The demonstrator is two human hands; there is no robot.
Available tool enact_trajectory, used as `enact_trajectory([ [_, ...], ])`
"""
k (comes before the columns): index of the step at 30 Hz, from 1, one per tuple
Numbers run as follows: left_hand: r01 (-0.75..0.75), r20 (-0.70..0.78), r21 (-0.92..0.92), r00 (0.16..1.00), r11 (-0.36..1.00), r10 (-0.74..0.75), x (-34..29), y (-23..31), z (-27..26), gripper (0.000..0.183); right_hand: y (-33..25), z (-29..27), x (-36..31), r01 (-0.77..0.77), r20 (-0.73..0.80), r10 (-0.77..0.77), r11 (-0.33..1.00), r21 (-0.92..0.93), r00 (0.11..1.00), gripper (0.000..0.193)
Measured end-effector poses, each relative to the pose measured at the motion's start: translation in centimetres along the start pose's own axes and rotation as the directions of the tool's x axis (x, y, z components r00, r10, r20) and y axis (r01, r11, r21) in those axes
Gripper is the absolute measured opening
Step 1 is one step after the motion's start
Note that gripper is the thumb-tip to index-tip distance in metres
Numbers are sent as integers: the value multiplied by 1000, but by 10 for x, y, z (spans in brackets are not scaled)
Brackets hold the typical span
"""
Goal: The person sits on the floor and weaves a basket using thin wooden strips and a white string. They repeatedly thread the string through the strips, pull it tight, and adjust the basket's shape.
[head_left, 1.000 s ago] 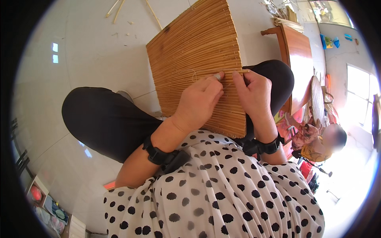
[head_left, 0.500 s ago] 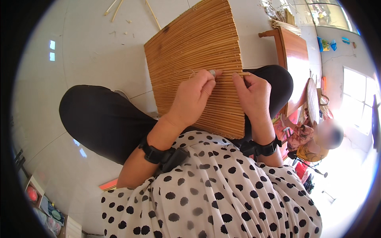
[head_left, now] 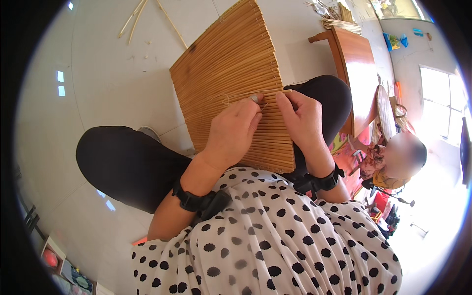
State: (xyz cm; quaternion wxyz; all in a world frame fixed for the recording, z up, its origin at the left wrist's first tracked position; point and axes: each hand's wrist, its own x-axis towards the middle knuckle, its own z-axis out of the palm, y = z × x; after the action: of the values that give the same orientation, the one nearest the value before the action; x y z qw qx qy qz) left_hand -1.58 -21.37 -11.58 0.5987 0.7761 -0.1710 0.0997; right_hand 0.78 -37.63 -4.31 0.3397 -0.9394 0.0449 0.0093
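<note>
At 8 o'clock you have one box (head_left: 58,247) with one round red thing (head_left: 50,257) in it; its other contents are too small to tell. Your left leg (head_left: 125,164) is bent at 9 o'clock. At 11 o'clock three long sticks (head_left: 169,22) lie on the floor (head_left: 98,73), two close together and one apart, with a few scraps near them.

The one mat (head_left: 223,64), many sticks in rows, slants from 12 o'clock down to your lap. One loose thread (head_left: 227,100) curls on it. Your left hand (head_left: 231,129), at the centre, is nearly closed over the mat, fingertips pinched by a thin strand; whether they grip it you cannot tell. It wears one ring (head_left: 254,98).

Your right hand (head_left: 304,115), at 2 o'clock, is half curled, thumb and fingers on the end of one stick at the mat's right edge. Each wrist carries one black band (head_left: 324,182). Further out stand one table (head_left: 361,73) at 2 o'clock and one person (head_left: 376,162) at 3.
</note>
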Motion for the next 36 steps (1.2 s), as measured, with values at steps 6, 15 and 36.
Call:
enact_trajectory([
  [6,-50,12,51,999,997,49,12,6,-7,12,-2,0,-6,-27,-33,29,999,40,999,28],
  [15,-87,45,103,996,991,83,16,10,-8,13,-7,1,-4,-22,-81,23,1000,20,996,24],
  [36,-76,155,78,986,994,63,11,11,-13,11,-5,4,-11,43,-133,-34,997,64,991,23],
])
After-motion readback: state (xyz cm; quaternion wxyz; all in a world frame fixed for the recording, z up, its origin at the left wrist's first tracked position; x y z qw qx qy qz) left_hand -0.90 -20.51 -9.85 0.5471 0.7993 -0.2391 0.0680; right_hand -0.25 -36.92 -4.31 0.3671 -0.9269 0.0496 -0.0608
